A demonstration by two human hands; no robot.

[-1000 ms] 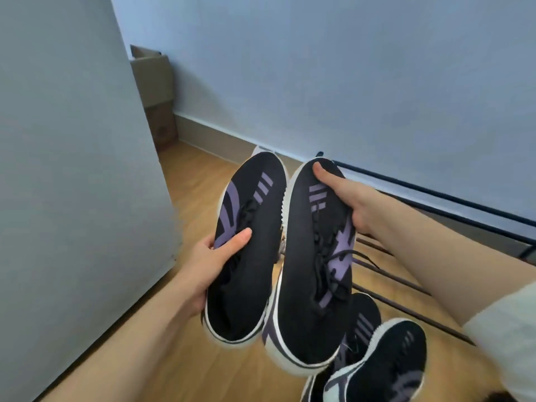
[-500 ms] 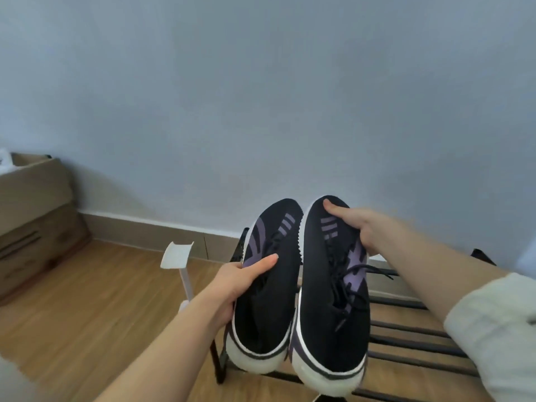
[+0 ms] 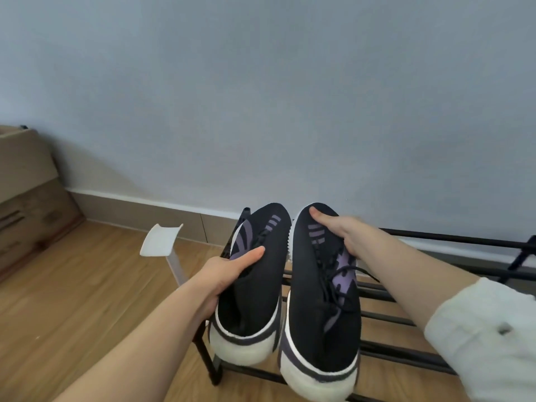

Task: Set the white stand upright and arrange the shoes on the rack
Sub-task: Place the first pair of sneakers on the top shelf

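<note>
Two black sneakers with purple stripes and white soles are held side by side over the left end of the black metal rack point(image 3: 406, 355), toes toward the wall. My left hand point(image 3: 229, 271) grips the left shoe point(image 3: 255, 303) at its side. My right hand point(image 3: 345, 230) clasps the right shoe point(image 3: 319, 300) near its toe. The white stand point(image 3: 162, 242) is upright on the floor just left of the rack, its lower part hidden behind my left forearm.
Stacked cardboard boxes point(image 3: 26, 192) sit at the far left against the blue wall. Wooden floor point(image 3: 72, 300) spreads to the left of the rack. The rack's black bars point(image 3: 452, 237) run right along the wall's skirting.
The view swung right, away from the grey panel, bringing the rack's left end and white stand into view. Both hands carried the shoes lower, over the rack bars. The floor shoes dropped out of view.
</note>
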